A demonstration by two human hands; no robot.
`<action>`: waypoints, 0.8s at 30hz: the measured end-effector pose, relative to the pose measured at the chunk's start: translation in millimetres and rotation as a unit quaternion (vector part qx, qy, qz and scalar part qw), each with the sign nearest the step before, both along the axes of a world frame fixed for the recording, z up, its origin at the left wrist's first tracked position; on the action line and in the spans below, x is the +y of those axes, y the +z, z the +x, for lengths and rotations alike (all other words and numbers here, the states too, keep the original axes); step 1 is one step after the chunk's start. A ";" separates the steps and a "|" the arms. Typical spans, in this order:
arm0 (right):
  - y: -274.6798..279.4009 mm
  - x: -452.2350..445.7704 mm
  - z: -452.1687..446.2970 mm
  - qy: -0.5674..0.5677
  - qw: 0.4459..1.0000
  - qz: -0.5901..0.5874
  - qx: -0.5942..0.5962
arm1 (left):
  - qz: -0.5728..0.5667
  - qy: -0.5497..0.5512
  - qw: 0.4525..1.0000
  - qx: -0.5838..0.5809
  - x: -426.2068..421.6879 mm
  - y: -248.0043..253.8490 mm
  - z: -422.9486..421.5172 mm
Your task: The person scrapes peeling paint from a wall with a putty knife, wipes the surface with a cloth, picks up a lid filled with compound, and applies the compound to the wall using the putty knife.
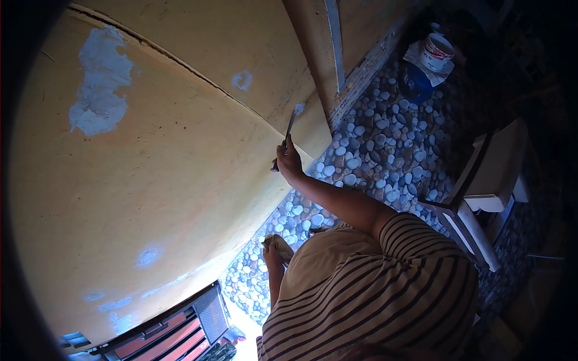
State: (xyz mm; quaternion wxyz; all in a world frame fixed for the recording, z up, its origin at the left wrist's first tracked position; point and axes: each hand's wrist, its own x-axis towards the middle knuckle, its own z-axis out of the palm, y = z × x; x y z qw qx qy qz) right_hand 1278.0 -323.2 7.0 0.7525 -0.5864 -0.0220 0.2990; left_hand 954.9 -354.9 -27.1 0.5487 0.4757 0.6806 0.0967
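My right hand (pixel 289 161) is closed around the handle of a thin-bladed tool (pixel 291 125), like a putty knife. The blade's tip meets a small white patch (pixel 299 108) on the yellowish wall (pixel 162 174). Just beside that hand, a long crack (pixel 198 75) ends its run across the wall. Lower down, near my belly, my left hand (pixel 273 254) grips a pale brownish item (pixel 283 249), too dim to identify. Other whitish patches mark the wall, including a large one (pixel 102 84) at the upper left.
Pebble-patterned floor (pixel 385 138) runs along the wall's foot. A white tub (pixel 437 53) sits on a blue container (pixel 415 84) at the upper right. A pale chair-like piece of furniture (pixel 494 168) stands at right. A red-and-black drawer unit (pixel 162 337) is at the lower left.
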 end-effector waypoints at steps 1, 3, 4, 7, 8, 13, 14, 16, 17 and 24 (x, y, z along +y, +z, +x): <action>4.1 -0.2 9.1 -0.008 1.000 0.004 0.017 | 0.000 -0.008 1.000 0.022 1.0 -1.3 -2.4; 10.3 0.9 20.7 -0.026 0.999 0.018 0.012 | -0.001 -0.004 1.000 0.010 5.0 -10.4 -10.4; 12.4 1.8 17.5 -0.027 0.999 0.019 0.011 | -0.003 -0.003 1.000 -0.003 7.6 -15.7 -13.0; 17.1 1.8 -0.4 0.029 0.998 -0.019 0.043 | -0.002 0.001 1.000 -0.031 1.7 -13.2 -10.1; 17.0 1.6 2.3 0.029 0.998 -0.019 0.044 | -0.003 0.001 1.000 -0.030 1.1 -11.5 -6.7; 23.7 -3.9 10.7 0.001 1.000 -0.029 0.006 | 0.000 -0.020 1.000 -0.018 5.5 -17.1 -9.6; 28.6 -5.6 8.2 0.010 0.999 -0.051 -0.015 | 0.000 -0.021 1.000 -0.020 5.6 -18.1 -8.4; 31.6 -5.2 4.2 0.022 0.999 -0.027 0.031 | 0.002 0.004 0.999 -0.036 -0.3 -11.2 -5.0; 32.1 -4.7 7.8 0.011 0.999 -0.030 0.029 | 0.001 0.004 0.999 -0.035 -1.1 -9.4 -3.6; 35.6 -3.6 9.5 0.007 0.998 -0.037 0.044 | 0.004 0.001 0.999 -0.045 -0.7 -12.7 -10.8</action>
